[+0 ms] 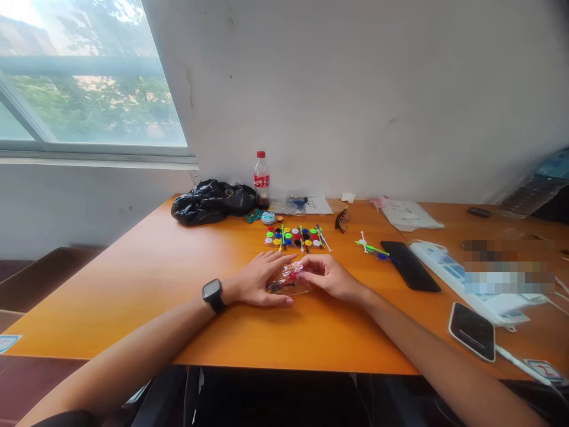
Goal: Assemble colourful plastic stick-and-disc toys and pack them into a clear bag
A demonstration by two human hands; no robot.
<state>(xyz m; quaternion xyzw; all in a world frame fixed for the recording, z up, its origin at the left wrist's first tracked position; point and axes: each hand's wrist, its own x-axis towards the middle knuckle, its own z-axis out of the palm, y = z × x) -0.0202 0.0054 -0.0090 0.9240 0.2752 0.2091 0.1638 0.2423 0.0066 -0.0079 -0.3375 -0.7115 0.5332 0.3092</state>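
A small clear plastic bag (pixel 288 280) with red and dark pieces inside lies on the orange table (pixel 146 279) between my hands. My left hand (pixel 258 279), with a black watch on its wrist, rests on the bag's left side, fingers stretched out along the table. My right hand (pixel 326 274) has its fingers curled and pinches the bag's right end. Just beyond the hands lies a cluster of colourful round pieces and thin sticks (pixel 294 236). A green and white stick figure (pixel 371 247) lies further right.
A black plastic bag (pixel 207 201), a cola bottle (pixel 261 179) and papers (pixel 411 214) sit by the wall. Glasses (pixel 341 220), a black phone (pixel 409 265), a white power strip (pixel 448 270) and another phone (pixel 472 330) on a cable lie at the right.
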